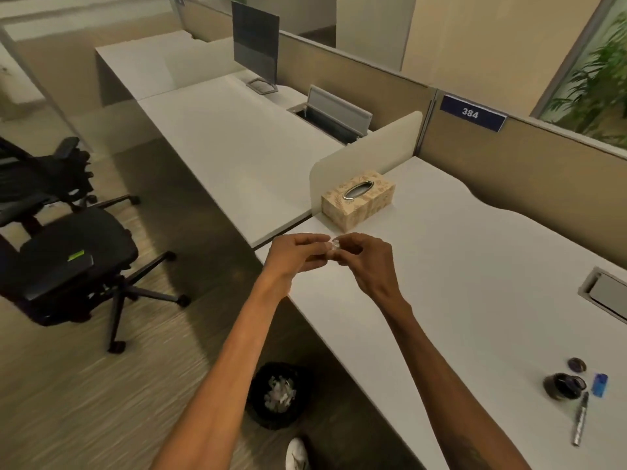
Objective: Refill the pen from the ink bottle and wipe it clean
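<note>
My left hand [294,257] and my right hand [364,262] meet over the left edge of the white desk [458,266], both pinching a small white scrap of tissue [330,247] between the fingertips. Just beyond them stands a patterned tissue box [358,200]. Far off at the desk's right lie the open dark ink bottle [563,386], its round cap [576,364], a small blue piece [599,385] and the silver pen [581,422], pointing toward the bottle. Neither hand is near them.
A black waste bin [278,395] with crumpled white tissues stands on the floor below the desk edge. Black office chairs [68,252] are at the left. A low divider [366,154] separates the neighbouring desk. A cable hatch [607,293] sits at the right.
</note>
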Demonstrator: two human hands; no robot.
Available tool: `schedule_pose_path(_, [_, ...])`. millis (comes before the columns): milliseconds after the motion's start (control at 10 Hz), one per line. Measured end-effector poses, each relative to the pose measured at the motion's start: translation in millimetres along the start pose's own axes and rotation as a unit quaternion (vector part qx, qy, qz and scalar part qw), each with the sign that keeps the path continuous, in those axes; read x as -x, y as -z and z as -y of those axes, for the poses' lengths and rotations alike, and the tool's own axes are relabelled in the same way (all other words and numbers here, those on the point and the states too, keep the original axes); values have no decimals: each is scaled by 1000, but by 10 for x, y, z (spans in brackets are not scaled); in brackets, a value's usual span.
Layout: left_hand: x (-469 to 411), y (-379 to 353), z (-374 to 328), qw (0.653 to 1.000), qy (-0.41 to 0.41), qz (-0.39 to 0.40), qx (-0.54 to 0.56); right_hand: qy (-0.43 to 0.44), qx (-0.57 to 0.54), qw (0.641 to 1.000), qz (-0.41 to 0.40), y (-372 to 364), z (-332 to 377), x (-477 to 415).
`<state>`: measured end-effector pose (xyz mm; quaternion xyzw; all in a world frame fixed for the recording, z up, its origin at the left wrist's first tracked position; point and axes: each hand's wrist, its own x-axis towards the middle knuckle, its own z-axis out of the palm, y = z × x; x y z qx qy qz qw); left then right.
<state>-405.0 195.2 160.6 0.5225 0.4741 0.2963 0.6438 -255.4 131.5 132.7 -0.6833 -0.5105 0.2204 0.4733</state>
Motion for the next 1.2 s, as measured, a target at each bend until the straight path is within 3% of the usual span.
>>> schedule_pose_path(300, [-21,799,547,995,85,-43,-42,-50,4,989,139,-846,-83,124])
schedule_pose_path(500, [-22,1189,1243,980,172,-102,17,-163,-25,966,200,-1529,-341,317])
schedule_pose_path(600, [-30,1359,1642,967,209,-137,44,-260,-76,935,229,-1855,-537,428])
schedule_pose_path(700, [-20,1480,1893,959,227,-168,26,-303,-73,916,251,-2021,-657,504])
schedule_pose_path(1000, [228,1854,2511,927,313,-205,26,-296,92,906,289,-2518,-1021,670])
schedule_pose_path(1200, [287,1956,2701,918,317,-231,52,-292,121,894,318,-2746,-975,675])
